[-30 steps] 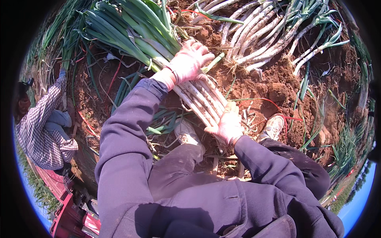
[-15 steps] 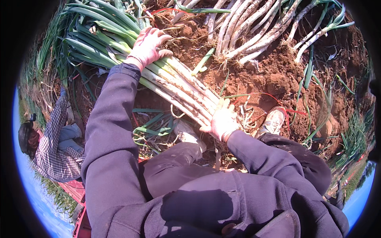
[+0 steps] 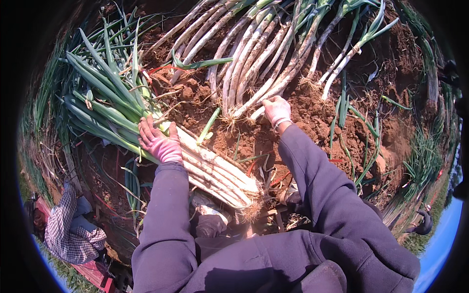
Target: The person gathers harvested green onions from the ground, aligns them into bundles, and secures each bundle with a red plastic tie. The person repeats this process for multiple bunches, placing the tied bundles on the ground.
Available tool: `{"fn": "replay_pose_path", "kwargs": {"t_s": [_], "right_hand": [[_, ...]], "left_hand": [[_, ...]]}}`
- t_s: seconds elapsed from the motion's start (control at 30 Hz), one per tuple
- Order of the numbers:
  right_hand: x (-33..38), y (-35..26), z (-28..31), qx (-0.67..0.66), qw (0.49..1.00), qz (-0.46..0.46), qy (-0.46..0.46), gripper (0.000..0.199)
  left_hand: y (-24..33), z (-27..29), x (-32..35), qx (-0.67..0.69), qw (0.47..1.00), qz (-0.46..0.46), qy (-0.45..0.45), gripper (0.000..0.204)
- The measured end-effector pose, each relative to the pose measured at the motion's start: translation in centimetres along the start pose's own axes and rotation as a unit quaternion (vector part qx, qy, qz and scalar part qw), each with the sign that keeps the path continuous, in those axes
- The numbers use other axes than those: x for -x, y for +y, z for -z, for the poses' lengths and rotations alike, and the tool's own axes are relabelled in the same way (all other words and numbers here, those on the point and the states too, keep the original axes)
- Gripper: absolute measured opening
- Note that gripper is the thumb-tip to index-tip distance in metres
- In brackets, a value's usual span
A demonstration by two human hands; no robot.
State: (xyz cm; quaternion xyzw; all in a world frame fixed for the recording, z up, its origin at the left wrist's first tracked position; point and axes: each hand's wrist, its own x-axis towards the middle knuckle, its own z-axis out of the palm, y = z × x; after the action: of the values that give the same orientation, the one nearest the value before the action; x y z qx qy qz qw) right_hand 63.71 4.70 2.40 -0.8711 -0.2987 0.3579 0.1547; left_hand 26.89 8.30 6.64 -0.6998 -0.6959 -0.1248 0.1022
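Leek bundle under left hand, grip clasping it, right hand closing on loose leeks

Our left hand on the leek bundle; loose leeks ahead on soil, under our right hand.

Smooth white leek stalks, crumbly matt soil, seemingly knitted gloves.
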Motion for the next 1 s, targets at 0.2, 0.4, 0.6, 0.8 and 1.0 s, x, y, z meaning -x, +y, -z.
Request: {"fn": "replay_pose_path", "kwargs": {"t_s": [0.2, 0.4, 0.6, 0.8, 1.0], "right_hand": [[-7.7, 3.4, 2.1, 0.056, 0.992, -0.092, -0.060, 0.075], [-7.4, 0.3, 4.7, 0.272, 0.942, 0.148, -0.125, 0.056], [-6.2, 5.7, 7.3, -0.135, 0.977, -0.046, 0.159, 0.037], [-9.6, 7.0, 10.7, 0.197, 0.978, 0.060, 0.035, 0.057], [-19.6, 5.2, 14.7, 0.170, 0.979, -0.025, 0.108, 0.065]], "left_hand": [[0.6, -0.4, -0.2, 0.016, 0.999, -0.029, 0.020, 0.083], [-0.2, -0.4, -0.1, 0.006, 0.999, -0.033, 0.026, 0.079], [-0.2, -0.5, 0.1, 0.002, 0.999, -0.031, 0.024, 0.079], [0.2, -0.8, -0.2, -0.004, 0.999, -0.044, 0.023, 0.077], [0.5, -0.8, -0.4, -0.009, 0.999, -0.043, 0.017, 0.079]]}}
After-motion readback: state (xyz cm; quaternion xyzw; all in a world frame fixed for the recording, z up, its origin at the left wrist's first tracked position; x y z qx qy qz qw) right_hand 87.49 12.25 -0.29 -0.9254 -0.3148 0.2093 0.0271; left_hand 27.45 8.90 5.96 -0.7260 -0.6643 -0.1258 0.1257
